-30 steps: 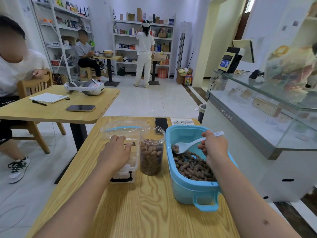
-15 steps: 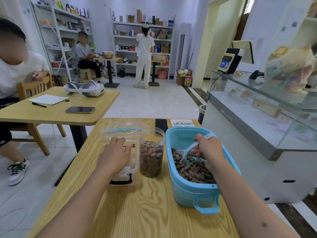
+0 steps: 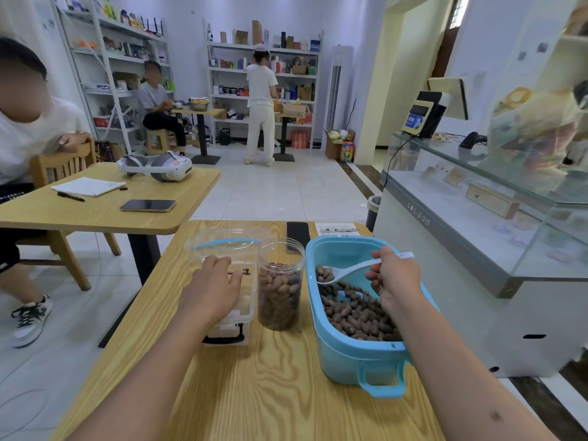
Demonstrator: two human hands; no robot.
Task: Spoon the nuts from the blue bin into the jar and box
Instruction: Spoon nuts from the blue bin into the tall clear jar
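pale lettering on the glass counter's grey band [image 3: 418, 217], too distorted to read reliably

**Colours on my table**

I see a light blue bin [image 3: 356, 354] holding dark brown nuts [image 3: 356, 316], and a white spoon [image 3: 350, 271] carrying a few more. The clear jar [image 3: 280, 291] shows lighter reddish-brown nuts. The clear box [image 3: 235, 246] has a blue band and black latch. My table [image 3: 270, 393] is pale yellow wood with wavy brown grain.
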